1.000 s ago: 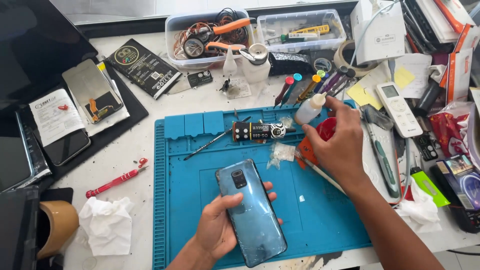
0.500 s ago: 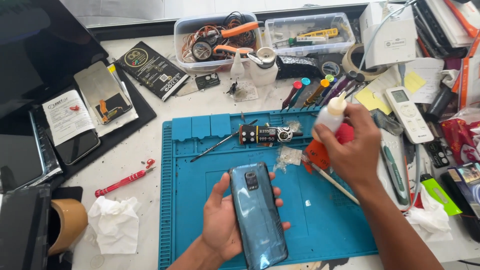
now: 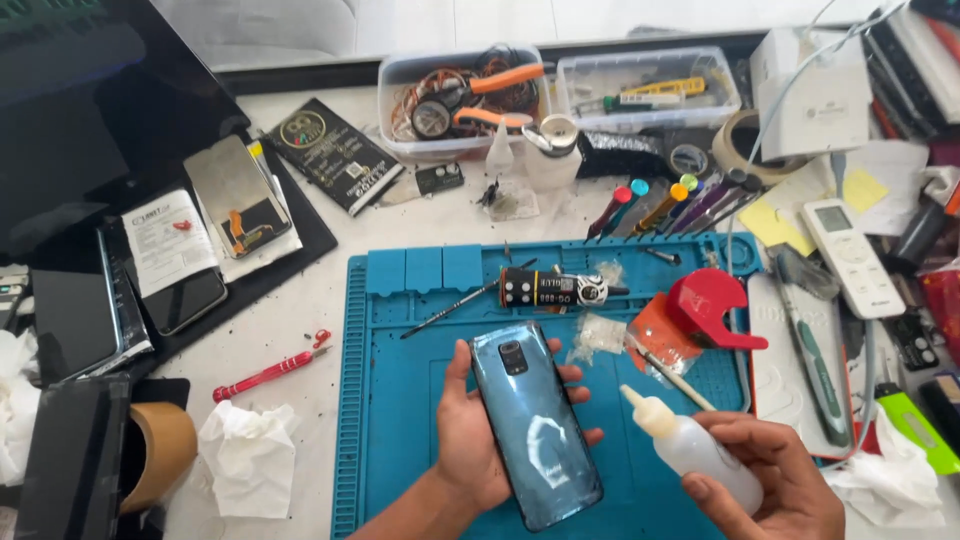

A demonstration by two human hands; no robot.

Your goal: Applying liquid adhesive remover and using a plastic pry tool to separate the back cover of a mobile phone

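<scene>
Head view: the left hand (image 3: 470, 440) grips a blue phone (image 3: 533, 425) from below, back side up, over the blue mat (image 3: 400, 400). The right hand (image 3: 775, 480) is closed around a small white bottle (image 3: 690, 445), its nozzle pointing up-left toward the phone without touching it. A red tool (image 3: 715, 305) lies on the mat behind, and a red screwdriver (image 3: 265, 375) rests on the tabletop (image 3: 300, 310).

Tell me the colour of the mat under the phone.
Blue mat, lying beneath the phone; head view shows it.
</scene>
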